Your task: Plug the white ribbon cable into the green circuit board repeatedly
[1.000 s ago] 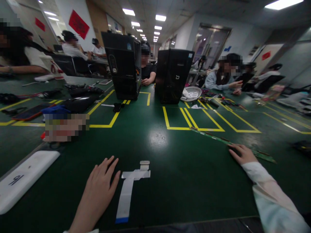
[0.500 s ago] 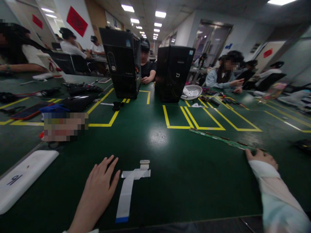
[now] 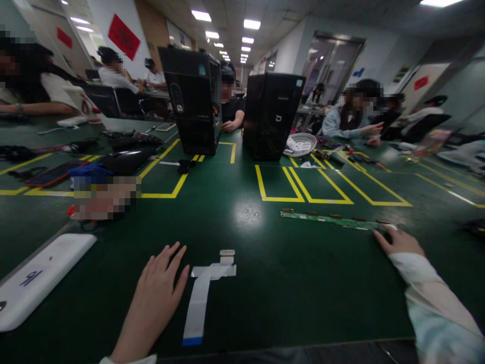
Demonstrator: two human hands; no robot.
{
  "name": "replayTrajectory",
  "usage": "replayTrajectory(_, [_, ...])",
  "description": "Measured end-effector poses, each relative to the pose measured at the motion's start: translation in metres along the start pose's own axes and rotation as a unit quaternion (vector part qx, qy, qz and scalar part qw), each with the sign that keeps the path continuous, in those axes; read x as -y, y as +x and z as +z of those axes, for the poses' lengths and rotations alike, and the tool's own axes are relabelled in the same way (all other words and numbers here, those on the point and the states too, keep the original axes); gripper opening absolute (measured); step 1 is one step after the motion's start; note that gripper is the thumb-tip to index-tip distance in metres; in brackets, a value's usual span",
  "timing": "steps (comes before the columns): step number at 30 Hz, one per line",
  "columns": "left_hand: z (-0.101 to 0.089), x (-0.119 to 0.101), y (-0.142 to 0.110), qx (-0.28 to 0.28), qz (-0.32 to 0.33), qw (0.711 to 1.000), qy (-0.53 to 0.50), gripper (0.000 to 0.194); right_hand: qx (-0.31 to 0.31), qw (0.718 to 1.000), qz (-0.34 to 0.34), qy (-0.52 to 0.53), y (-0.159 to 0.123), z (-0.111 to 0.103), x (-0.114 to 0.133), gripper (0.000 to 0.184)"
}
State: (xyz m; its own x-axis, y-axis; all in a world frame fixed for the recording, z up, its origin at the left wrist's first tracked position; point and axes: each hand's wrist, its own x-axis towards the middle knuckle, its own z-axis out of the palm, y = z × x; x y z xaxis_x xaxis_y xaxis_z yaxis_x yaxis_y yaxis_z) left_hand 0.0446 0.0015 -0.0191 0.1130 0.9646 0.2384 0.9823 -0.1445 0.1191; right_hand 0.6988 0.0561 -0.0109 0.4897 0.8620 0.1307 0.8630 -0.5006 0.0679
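Resting our left hand (image 3: pixel 157 298) palm down just left of the cable (image 3: pixel 197 306), we have it wide, with the fingers loosely parted. Our right hand (image 3: pixel 403 241) is well to the right of the cable and farther from us, touching the right end of the board (image 3: pixel 329 219); we cannot tell whether its fingers are closed on it. The board, long, thin and green, lies beyond and to the right of the cable. The cable lies flat on our green surface (image 3: pixel 295 303), its blue end toward us and its connector (image 3: pixel 227 254) at the far end. Well to the left of the cable we have a white case (image 3: pixel 45 278). Beyond the cable we see yellow tape (image 3: pixel 282 199) and two upright black towers (image 3: pixel 269 116), with a person (image 3: pixel 233 112) behind the gap between them. Farther off, to the right of the cable, is a white basket (image 3: pixel 312 144).
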Motion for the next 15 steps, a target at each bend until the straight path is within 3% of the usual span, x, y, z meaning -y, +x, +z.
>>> replayTrajectory(4, [0.000, 0.000, 0.000, 0.001, 0.002, 1.000, -0.001, 0.061, -0.039, 0.994, -0.104, 0.001, -0.010, 0.000, 0.022, 0.054])
replayTrajectory(7, [-0.001, 0.000, 0.000, 0.001, -0.001, 1.000, -0.001, 0.061, -0.033, 0.984, -0.168, 0.057, -0.016, -0.001, 0.040, 0.052])
replayTrajectory(11, [-0.002, 0.000, -0.001, 0.006, -0.005, 1.000, -0.006, 0.061, -0.037, 0.956, -0.258, 0.136, -0.024, -0.003, 0.066, 0.053])
replayTrajectory(15, [-0.002, -0.001, -0.001, -0.003, -0.008, 1.000, -0.015, 0.060, -0.059, 0.931, -0.333, 0.141, -0.033, -0.007, 0.095, 0.047])
